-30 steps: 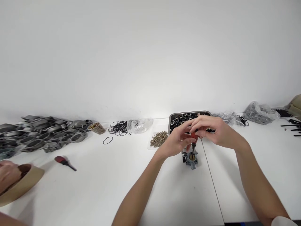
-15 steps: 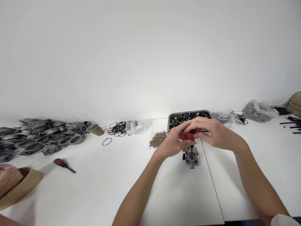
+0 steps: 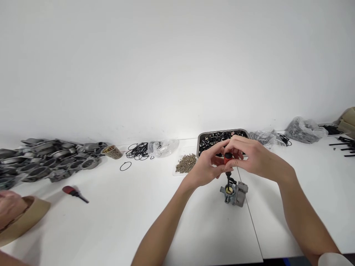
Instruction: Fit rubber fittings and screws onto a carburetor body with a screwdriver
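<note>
A grey metal carburetor-like part rests on the white table, with a round opening on its left side. A red and black screwdriver stands nearly upright, its shaft reaching down into that opening. My left hand has its fingers closed round the left side of the screwdriver's handle. From the right, my right hand pinches the same handle near its top. Neither hand touches the metal part. Some fingertips are hidden behind the handle.
Behind my hands is a metal tray of small black parts. Brass pieces, black rings, a filled cup and grey castings lie leftward, near another screwdriver. Another person's hand is far left. Plastic bags lie right.
The metal part has turned on the table, its bulky body now to the right of the opening. The screwdriver's black top shows more between my hands, which still hold it.
</note>
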Demonstrator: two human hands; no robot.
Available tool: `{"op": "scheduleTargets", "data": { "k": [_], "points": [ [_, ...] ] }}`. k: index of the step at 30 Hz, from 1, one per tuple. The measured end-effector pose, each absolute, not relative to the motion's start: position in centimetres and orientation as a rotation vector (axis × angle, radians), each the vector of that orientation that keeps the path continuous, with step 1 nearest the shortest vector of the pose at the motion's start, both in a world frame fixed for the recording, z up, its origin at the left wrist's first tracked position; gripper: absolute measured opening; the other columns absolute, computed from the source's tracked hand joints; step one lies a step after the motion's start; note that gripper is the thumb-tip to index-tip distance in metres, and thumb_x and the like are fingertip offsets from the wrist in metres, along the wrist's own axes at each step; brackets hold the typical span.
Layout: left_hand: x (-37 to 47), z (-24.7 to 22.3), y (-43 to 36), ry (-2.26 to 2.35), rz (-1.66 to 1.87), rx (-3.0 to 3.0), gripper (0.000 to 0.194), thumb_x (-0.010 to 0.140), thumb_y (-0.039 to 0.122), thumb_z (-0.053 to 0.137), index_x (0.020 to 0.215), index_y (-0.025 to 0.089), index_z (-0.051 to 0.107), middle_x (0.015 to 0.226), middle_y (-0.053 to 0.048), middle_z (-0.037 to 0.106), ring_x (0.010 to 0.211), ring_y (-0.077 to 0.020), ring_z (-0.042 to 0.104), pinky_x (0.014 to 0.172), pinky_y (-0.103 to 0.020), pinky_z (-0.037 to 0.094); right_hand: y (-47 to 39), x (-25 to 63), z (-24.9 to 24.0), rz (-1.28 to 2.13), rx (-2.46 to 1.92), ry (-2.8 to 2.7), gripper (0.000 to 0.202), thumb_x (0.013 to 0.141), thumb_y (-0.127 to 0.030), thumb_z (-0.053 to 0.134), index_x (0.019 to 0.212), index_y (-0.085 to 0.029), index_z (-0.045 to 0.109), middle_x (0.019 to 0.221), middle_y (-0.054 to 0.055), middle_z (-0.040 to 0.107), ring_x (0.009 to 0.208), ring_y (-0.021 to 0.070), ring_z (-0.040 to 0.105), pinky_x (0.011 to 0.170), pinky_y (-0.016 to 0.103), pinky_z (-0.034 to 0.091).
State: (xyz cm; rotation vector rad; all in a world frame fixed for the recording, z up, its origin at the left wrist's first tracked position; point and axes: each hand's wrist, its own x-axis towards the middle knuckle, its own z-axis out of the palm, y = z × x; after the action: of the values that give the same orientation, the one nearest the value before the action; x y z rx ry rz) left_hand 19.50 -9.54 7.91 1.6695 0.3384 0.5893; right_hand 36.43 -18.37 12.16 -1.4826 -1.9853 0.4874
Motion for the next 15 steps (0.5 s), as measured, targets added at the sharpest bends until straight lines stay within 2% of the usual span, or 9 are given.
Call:
{"op": "scheduleTargets", "data": {
  "k": [4, 6, 8, 9, 12, 15],
  "points": [
    [18.83, 8.49, -10.04, 0.244, 0.567, 1.761, 0.065, 0.084, 0.020, 0.064, 0.144, 0.024, 0.040, 0.087, -0.003, 0.059, 0.067, -0.0106, 0.058, 0.052, -0.022, 0.052, -18.87, 36.50, 12.28, 0.488, -1.270, -2.092, 0.021, 0.096, -0.018, 0.047, 0.106, -0.024, 0.065, 0.113, 0.004, 0.061, 0.087, 0.0145, 0.060, 0.074, 0.029, 0.049],
    [18.90, 8.43, -10.22, 0.202, 0.567, 1.806, 0.062, 0.084, 0.019, 0.064, 0.142, 0.023, 0.042, 0.090, -0.003, 0.059, 0.073, -0.0120, 0.059, 0.061, -0.025, 0.055, -19.14, 36.49, 12.21, 0.434, -1.322, -2.076, 0.019, 0.094, -0.017, 0.049, 0.099, -0.023, 0.066, 0.105, 0.004, 0.061, 0.081, 0.0139, 0.059, 0.067, 0.028, 0.047],
    [19.17, 8.21, -10.28, 0.209, 0.589, 1.816, 0.063, 0.080, 0.021, 0.070, 0.137, 0.024, 0.044, 0.096, -0.004, 0.057, 0.076, -0.0117, 0.059, 0.065, -0.026, 0.055, -19.30, 36.35, 12.13, 0.386, -1.434, -2.032, 0.008, 0.091, -0.020, 0.056, 0.090, -0.022, 0.064, 0.093, 0.003, 0.058, 0.071, 0.0125, 0.054, 0.057, 0.026, 0.042],
    [19.30, 8.10, -10.27, 0.226, 0.595, 1.801, 0.064, 0.077, 0.023, 0.074, 0.135, 0.024, 0.046, 0.097, -0.003, 0.056, 0.074, -0.0110, 0.058, 0.064, -0.026, 0.054, -19.33, 36.22, 12.11, 0.367, -1.484, -2.014, 0.004, 0.089, -0.023, 0.060, 0.085, -0.021, 0.061, 0.087, 0.002, 0.056, 0.067, 0.0117, 0.051, 0.054, 0.026, 0.039],
    [19.45, 8.12, -10.18, 0.280, 0.561, 1.748, 0.063, 0.071, 0.028, 0.079, 0.127, 0.023, 0.051, 0.091, 0.000, 0.052, 0.065, -0.0082, 0.055, 0.055, -0.022, 0.048, -19.28, 35.77, 12.18, 0.300, -1.540, -2.004, 0.024, 0.085, -0.033, 0.068, 0.075, -0.020, 0.050, 0.078, -0.001, 0.052, 0.060, 0.0100, 0.042, 0.049, 0.025, 0.032],
    [19.21, 8.59, -10.24, 0.285, 0.534, 1.756, 0.058, 0.074, 0.027, 0.077, 0.126, 0.021, 0.054, 0.087, 0.000, 0.054, 0.062, -0.0071, 0.054, 0.051, -0.020, 0.044, -19.23, 35.69, 12.50, 0.325, -1.498, -2.028, 0.021, 0.087, -0.036, 0.067, 0.079, -0.020, 0.054, 0.084, 0.000, 0.055, 0.062, 0.0102, 0.045, 0.051, 0.026, 0.035]
  ]
}}
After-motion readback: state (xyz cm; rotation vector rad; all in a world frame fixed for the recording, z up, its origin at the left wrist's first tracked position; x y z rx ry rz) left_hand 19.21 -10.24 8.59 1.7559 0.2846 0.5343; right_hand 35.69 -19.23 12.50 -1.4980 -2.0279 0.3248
